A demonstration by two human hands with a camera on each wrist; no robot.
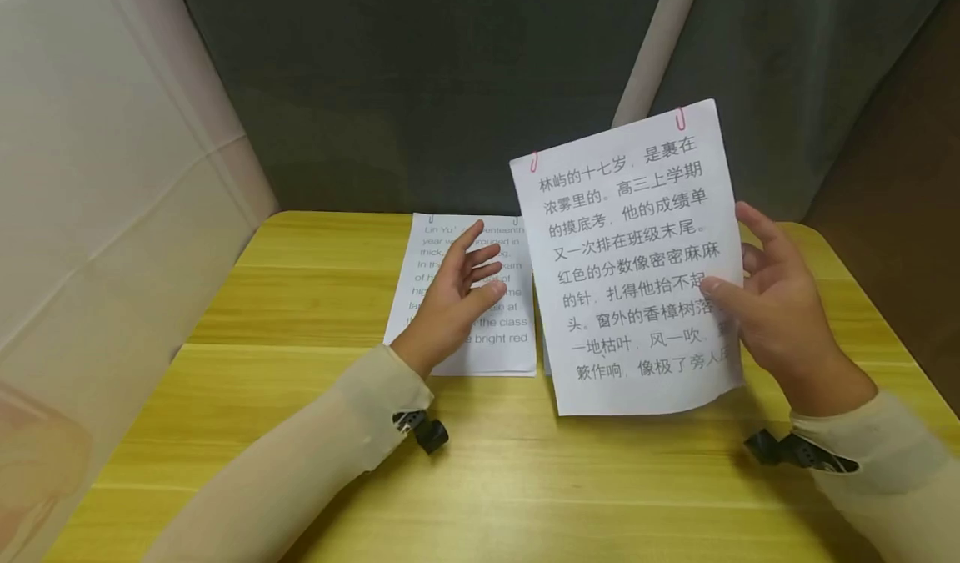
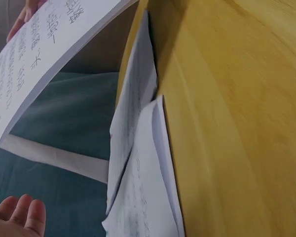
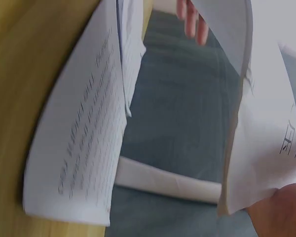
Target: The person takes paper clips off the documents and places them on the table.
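While the right hand [image 1: 780,313] pinches the right edge of a clipped sheaf of paper [image 1: 637,271], thumb across the printed face and fingers curled behind, the sheaf stands nearly upright above the yellow wooden table [image 1: 300,429], tilted a little to the left, its bottom edge close to the tabletop. It is white, printed with large black Chinese characters in about 8 lines, and 2 red paper clips [image 1: 680,118] grip its top edge, 1 near each corner. From the right wrist view its pages bow outward and show as more than 1 leaf.

The left hand [image 1: 457,296] holds nothing: its fingers are straight and slightly spread, hovering just left of the held sheaf and over a second sheaf [image 1: 465,296] lying flat on the table. That one carries grey English print and small clips along its top edge. Another sheet edge peeks out behind the held sheaf, just beside the flat one.

Both arms wear pale cream sleeves [image 1: 322,446], each with a small black camera at the wrist. A dark grey curtain [image 1: 420,87] hangs behind the table.
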